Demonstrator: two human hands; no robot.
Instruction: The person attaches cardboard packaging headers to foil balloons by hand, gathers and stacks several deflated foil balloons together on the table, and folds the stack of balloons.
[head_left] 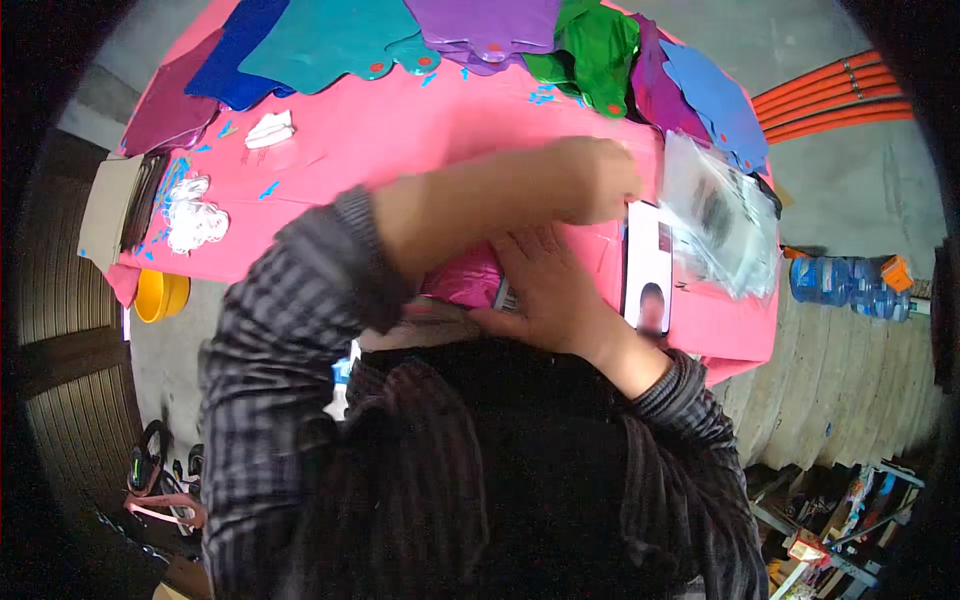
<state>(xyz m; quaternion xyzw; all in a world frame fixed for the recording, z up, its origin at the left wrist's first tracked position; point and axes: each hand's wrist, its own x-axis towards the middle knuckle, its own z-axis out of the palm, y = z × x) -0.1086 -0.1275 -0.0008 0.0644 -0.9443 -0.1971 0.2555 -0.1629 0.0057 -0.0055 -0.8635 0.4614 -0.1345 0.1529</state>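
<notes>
My left arm reaches across my front to the right. My left hand, a little blurred, is curled closed just above the top end of a phone with a lit, mostly white screen. Whatever its fingers may hold is hidden. Below it, my right hand lies flat with thumb and fingers apart, at the right side of a shiny pink plastic piece near the table's front edge. A small printed label shows by its thumb. My left forearm covers part of the pink piece.
Coloured plastic pieces line the far edge of the pink-covered table. Clear plastic bags lie right of the phone. White strings, blue scraps and a cardboard box are at left. A yellow bucket stands below.
</notes>
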